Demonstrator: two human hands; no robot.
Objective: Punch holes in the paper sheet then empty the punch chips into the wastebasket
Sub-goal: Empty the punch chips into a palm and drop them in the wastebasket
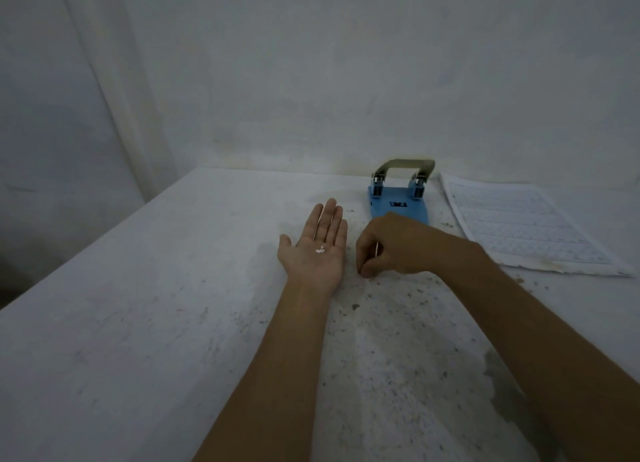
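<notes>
My left hand [317, 245] lies flat on the table, palm up and fingers straight, with a few small white punch chips [320, 249] resting in the palm. Just to its right, my right hand [391, 247] hovers knuckles up, its fingertips pinched together against the tabletop; whether a chip is between them is hidden. The blue hole punch [399, 198] with its metal lever raised stands behind my right hand near the wall. The printed paper sheet [526, 224] lies flat to the right of the punch.
The white table [138, 323] is scuffed and speckled with dark flecks and a damp stain at the lower right. Its left edge runs diagonally. A pale wall rises right behind the punch. No wastebasket is in view.
</notes>
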